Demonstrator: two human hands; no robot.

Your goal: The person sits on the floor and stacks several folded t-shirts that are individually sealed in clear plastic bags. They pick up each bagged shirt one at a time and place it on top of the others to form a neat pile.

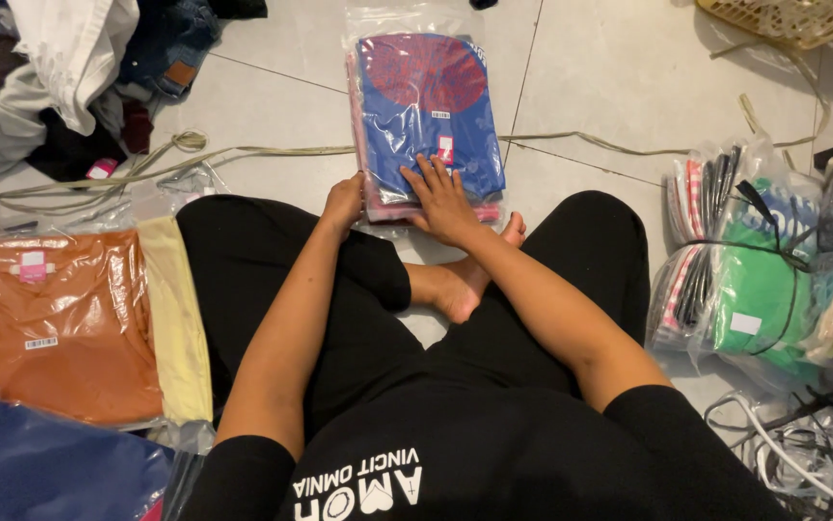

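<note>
right hand [445, 201] flat on blue bagged garment [428, 114]

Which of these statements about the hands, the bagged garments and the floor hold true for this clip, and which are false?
1. The right hand lies flat on the blue bagged garment. True.
2. The left hand holds scissors. False: it rests fisted at the stack's near left corner, holding nothing visible.
3. The orange bagged garment lies to the person's left. True.
4. The tied bundle of bagged clothes sits on a table. False: it sits on the tiled floor, to the person's right.
5. The blue garment is the only one in its stack. False: pink folded edges show beneath it.
</note>
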